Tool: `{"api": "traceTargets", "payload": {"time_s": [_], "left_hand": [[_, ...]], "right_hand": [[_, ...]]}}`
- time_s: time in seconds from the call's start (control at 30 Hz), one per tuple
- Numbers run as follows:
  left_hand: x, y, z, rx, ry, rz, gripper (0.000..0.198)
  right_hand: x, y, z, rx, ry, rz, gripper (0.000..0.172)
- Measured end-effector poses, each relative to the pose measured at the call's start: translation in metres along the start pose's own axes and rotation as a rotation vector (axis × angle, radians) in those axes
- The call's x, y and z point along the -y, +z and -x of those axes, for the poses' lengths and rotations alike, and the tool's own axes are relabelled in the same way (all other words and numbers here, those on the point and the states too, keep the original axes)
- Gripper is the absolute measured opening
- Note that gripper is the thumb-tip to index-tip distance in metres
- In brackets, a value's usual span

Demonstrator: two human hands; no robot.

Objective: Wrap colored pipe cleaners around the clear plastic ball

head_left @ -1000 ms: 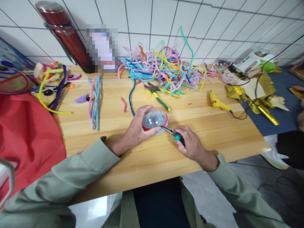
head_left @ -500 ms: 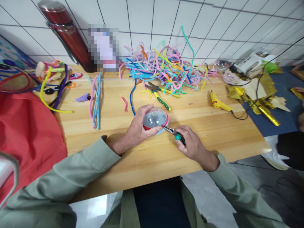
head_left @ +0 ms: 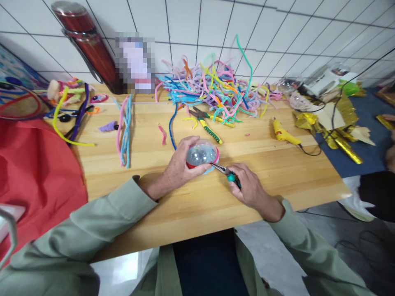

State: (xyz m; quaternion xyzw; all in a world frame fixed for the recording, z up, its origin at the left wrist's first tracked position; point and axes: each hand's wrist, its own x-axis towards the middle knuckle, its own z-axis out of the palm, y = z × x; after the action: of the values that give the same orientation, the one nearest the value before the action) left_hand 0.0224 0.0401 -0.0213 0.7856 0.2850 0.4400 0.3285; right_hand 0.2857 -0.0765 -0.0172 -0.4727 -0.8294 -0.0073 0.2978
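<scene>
On the wooden tabletop [head_left: 173, 209] against a tiled wall [head_left: 180, 24], my left fingers [head_left: 187, 144] curl around a clear dome [head_left: 202, 153], near the middle; my right fingers [head_left: 245, 170] wrap pliers [head_left: 228, 174], tips at its rim. Wood spreads rightward to the glue gun [head_left: 283, 132]; the near edge [head_left: 163, 243] slants before me.

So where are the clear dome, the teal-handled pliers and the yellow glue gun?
Clear dome [head_left: 202, 155], head view: curved top.
Teal-handled pliers [head_left: 230, 177], head view: grip.
Yellow glue gun [head_left: 280, 133], head view: body.
</scene>
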Motion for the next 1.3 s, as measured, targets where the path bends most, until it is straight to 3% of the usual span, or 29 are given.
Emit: {"api": "traceTargets", "payload": {"time_s": [1.3], "left_hand": [[-0.0024,0.0004,-0.0001,-0.005,0.0,-0.003,0.073]], "right_hand": [[-0.0005,-0.0003,0.0061,-0.004,0.02,-0.01,0.046]]}}
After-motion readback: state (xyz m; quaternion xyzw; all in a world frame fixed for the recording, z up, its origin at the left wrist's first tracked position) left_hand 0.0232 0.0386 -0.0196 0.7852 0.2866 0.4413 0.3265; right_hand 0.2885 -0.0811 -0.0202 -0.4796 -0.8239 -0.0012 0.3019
